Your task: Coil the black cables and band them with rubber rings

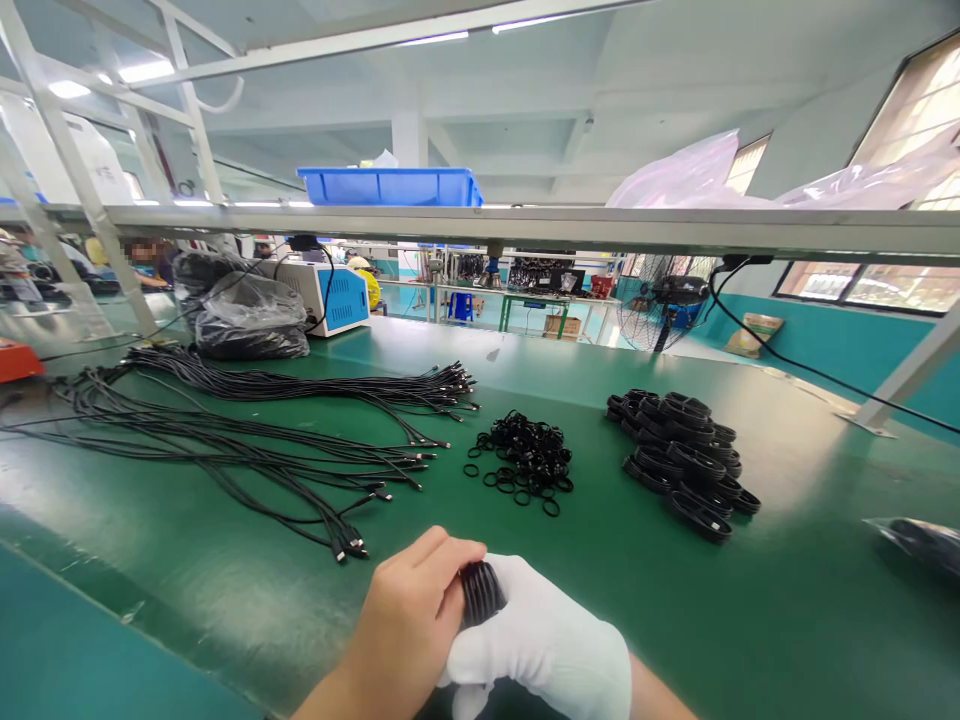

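Coil (481,594) is being held over the desk (750,620) near its front edge; the left hand (411,612) and gloved right hand (551,632) are clasping it with closed fingers. Cables (247,462) are lying toward the left edge, rings (529,448) between them and heaped coils (686,458).

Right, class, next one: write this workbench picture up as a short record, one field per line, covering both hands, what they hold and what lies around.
Left hand: bare, gripping a cable coil
Right hand: white-gloved, gripping the same coil
Table: green
Left side: loose black cables
Middle: heap of small black rings
Right side: pile of coiled cables
Shelf above: blue tray
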`<move>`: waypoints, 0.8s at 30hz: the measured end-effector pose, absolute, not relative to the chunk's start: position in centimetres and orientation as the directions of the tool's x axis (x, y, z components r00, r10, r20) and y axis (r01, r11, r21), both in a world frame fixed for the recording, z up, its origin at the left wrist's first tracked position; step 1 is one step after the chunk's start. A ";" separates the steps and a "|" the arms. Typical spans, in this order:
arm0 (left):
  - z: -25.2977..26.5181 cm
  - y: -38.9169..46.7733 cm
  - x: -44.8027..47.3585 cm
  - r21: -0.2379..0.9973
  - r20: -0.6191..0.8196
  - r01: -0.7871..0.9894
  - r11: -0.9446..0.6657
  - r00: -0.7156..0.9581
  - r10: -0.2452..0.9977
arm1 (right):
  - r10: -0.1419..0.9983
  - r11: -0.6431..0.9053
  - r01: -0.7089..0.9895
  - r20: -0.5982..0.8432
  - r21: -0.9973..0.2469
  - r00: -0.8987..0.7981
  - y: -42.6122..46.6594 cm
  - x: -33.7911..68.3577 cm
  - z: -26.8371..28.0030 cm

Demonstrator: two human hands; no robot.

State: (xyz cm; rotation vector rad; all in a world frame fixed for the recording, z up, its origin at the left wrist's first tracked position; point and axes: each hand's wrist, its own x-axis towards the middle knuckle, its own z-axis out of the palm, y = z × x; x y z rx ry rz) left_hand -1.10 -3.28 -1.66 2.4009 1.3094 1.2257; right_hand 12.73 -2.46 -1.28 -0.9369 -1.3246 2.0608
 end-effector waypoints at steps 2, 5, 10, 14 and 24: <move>-1.9 -3.2 -1.1 0.459 0.616 0.634 -0.623 0.278 0.737 | 0.716 -0.408 -0.078 -0.266 -0.910 -0.645 -2.3 12.6 -1.6; -2.0 -3.2 -1.0 0.456 0.622 0.629 -0.630 0.281 0.731 | 0.706 -0.409 -0.037 -0.290 -0.912 -0.646 -2.4 12.6 -1.8; -1.5 -2.7 -1.1 0.504 0.521 0.655 -0.563 0.289 0.803 | 0.708 -0.433 -0.023 -0.325 -0.901 -0.627 -2.6 12.8 -1.8; -1.2 -2.7 -1.9 0.626 0.445 0.616 -0.478 0.221 0.868 | 0.779 -0.434 -0.232 -0.233 -0.870 -0.582 -2.3 12.9 -2.1; -4.8 -5.7 0.0 0.746 0.313 0.567 -0.348 0.162 0.936 | 0.821 -0.418 -0.453 -0.115 -0.787 -0.559 -2.0 12.6 -2.3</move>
